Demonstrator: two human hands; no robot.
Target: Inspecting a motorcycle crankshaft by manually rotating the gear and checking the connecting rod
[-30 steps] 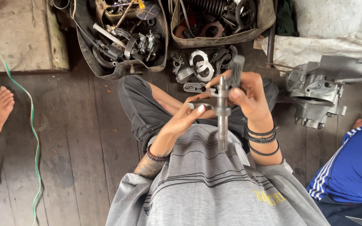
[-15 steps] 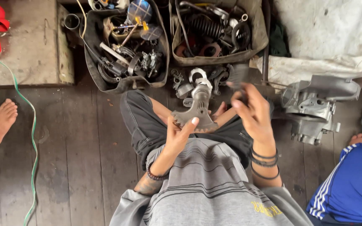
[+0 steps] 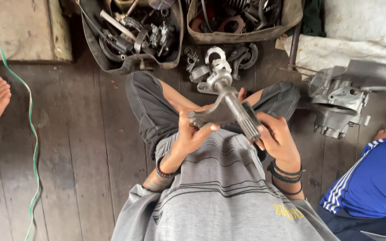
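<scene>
Head view: left hand (image 3: 192, 134) grips the flat arm of a metal shaft part (image 3: 227, 108); right hand (image 3: 277, 137) is closed round its grooved lower end, which hides the fingertips. Part sits over the lap, tilted. Parts bags (image 3: 132, 33) on the wooden floor (image 3: 81, 147) are cut off at top, contents jumbled. Engine casing (image 3: 347, 96) lies right.

Single head view, looking steeply down from close above the fingers (image 3: 202, 129); wooden floor (image 3: 81, 147) lies beyond and below them.
</scene>
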